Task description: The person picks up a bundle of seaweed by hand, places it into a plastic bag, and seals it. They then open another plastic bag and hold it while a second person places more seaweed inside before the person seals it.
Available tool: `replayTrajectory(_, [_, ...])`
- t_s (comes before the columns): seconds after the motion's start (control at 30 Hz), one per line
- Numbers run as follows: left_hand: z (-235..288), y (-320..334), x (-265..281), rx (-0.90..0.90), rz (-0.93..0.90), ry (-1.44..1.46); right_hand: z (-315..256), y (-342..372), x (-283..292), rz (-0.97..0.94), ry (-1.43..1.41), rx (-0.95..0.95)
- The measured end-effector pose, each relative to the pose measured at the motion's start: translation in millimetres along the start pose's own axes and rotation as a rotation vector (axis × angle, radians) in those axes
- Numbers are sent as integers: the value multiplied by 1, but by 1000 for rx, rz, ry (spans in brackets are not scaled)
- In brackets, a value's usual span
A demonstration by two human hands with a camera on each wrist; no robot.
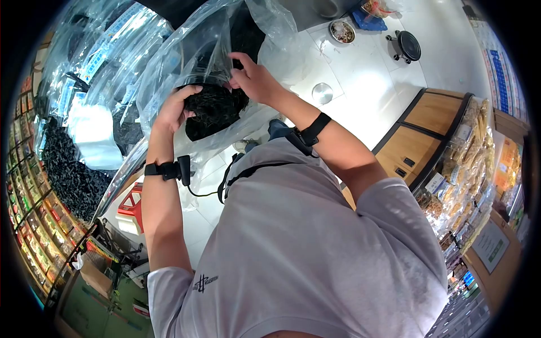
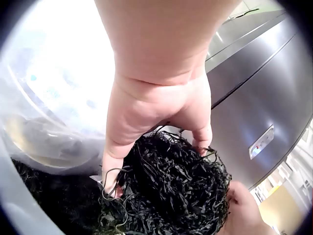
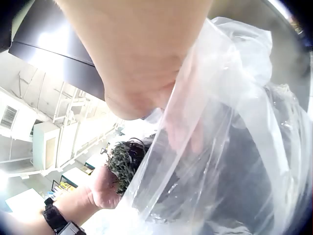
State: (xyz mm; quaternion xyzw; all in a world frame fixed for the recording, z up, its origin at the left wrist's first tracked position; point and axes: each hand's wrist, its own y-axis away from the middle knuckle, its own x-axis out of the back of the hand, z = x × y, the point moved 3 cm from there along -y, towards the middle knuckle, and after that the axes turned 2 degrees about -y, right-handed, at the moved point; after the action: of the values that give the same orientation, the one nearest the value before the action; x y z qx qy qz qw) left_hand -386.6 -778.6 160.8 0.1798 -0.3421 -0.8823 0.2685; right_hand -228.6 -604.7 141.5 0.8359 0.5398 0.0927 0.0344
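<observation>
A clump of dark, stringy dried strands (image 1: 211, 110) (image 2: 171, 181) (image 3: 128, 159) hangs at the mouth of a large clear plastic bag (image 1: 197, 34) (image 3: 244, 112). My left hand (image 1: 173, 110) (image 2: 159, 112) (image 3: 105, 188) grips the clump, thumb and fingers spread around its sides. At the clump's other side is my right hand (image 1: 253, 79) (image 2: 242, 208) (image 3: 183, 117), its fingers at the bag's film, partly behind the plastic in the right wrist view. Whether they pinch the film is not clear. More dark strands (image 2: 58, 196) lie inside the bag.
Clear packets (image 1: 101, 56) and a loose dark heap (image 1: 73, 174) are on the left. A red stool (image 1: 131, 208) stands below them. On the floor are a metal bowl (image 1: 342, 32) and a black wheeled base (image 1: 408, 46). Wooden cabinets (image 1: 417, 135) with bagged goods stand at the right.
</observation>
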Motion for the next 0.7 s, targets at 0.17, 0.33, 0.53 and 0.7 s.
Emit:
replayTrajectory(0.17, [2, 5, -11, -56, 188, -197, -38, 3, -12, -13, 324, 23])
replayTrajectory(0.33, [7, 11, -22, -216, 359, -342, -20, 4, -26, 37, 407, 170])
replayTrajectory(0.53, [-9, 5, -18, -261, 607, -171, -11, -5, -36, 193, 479, 215])
replayTrajectory(0.7, [-10, 21, -37, -333, 735, -417, -8, -13, -38, 179, 619, 215])
